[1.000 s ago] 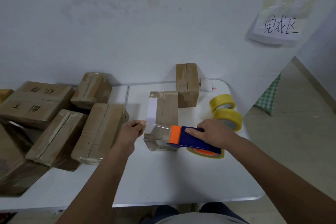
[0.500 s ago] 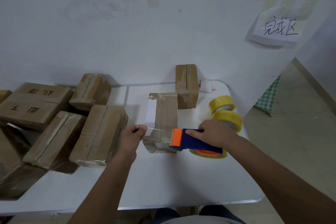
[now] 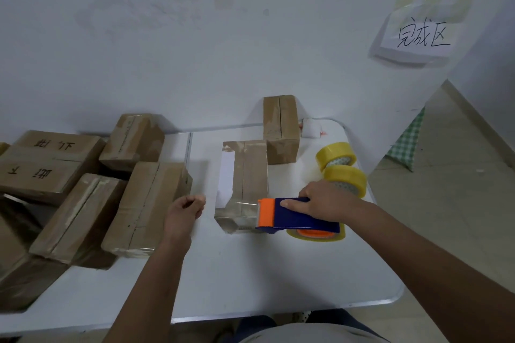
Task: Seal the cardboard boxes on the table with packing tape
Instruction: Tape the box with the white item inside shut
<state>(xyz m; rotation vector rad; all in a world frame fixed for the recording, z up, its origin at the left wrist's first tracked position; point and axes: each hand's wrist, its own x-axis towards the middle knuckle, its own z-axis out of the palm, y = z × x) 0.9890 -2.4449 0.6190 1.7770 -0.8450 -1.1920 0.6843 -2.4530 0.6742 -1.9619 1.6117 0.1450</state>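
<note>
We hold the tape dispenser (image 3: 295,217) against the box (image 3: 245,184) to lay tape.
Our right hand (image 3: 326,198) grasps the dispenser, its orange end beyond the fingertips; our left hand (image 3: 184,209) is clenched beside the box, perhaps pinching tape — we cannot tell.

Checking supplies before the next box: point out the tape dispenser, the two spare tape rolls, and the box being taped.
tape dispenser (image 3: 303,217), head view, blue body
spare tape rolls (image 3: 338,159), head view, yellow rims
box being taped (image 3: 249,172), head view, top face

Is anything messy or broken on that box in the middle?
A bit messy, not broken. The middle cardboard box has a ragged, torn-looking bit of tape at its far left corner, and a white label half covered by brown tape. The other boxes look worn and creased too. Nothing has spilled.
</note>
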